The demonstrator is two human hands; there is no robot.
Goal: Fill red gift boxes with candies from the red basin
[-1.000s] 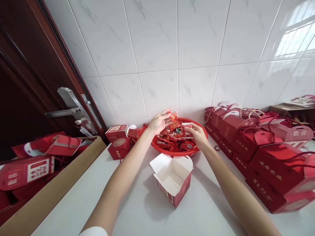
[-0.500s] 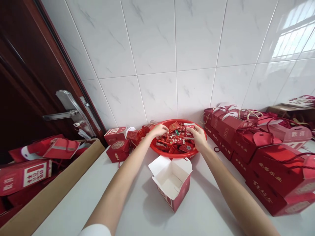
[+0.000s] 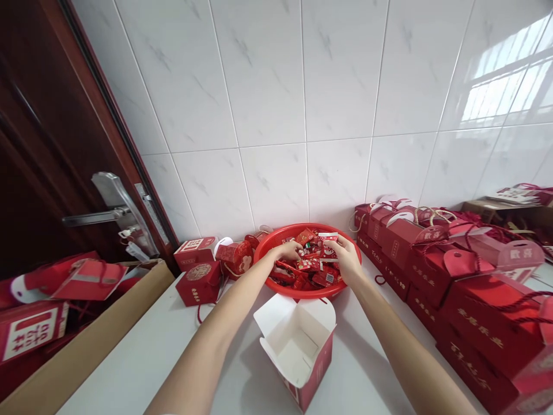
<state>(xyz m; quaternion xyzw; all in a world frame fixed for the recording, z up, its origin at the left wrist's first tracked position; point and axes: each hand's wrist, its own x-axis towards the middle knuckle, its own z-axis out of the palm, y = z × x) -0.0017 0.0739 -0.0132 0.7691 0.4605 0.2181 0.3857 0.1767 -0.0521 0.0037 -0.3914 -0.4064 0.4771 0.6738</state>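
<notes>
A white desk (image 3: 367, 374) is carrying one red basin (image 3: 280, 288) and one open box (image 3: 298, 351) — both before a tiled wall (image 3: 268, 86).
One dark door (image 3: 34, 127) is standing at the left, and window light is shining on the tiles at the right. The basin is holding red packets (image 3: 311, 265), overlapping too much for counting. Over it, the right hand (image 3: 349, 253) is pinching one red-and-white packet (image 3: 329, 246); the left hand (image 3: 288, 252) is curling among the others — I cannot tell whether it is gripping any. The open box is sitting just nearer. Red boxes (image 3: 432, 276) are lying stacked at the right, and one carton (image 3: 99, 340) is holding more at the left.
</notes>
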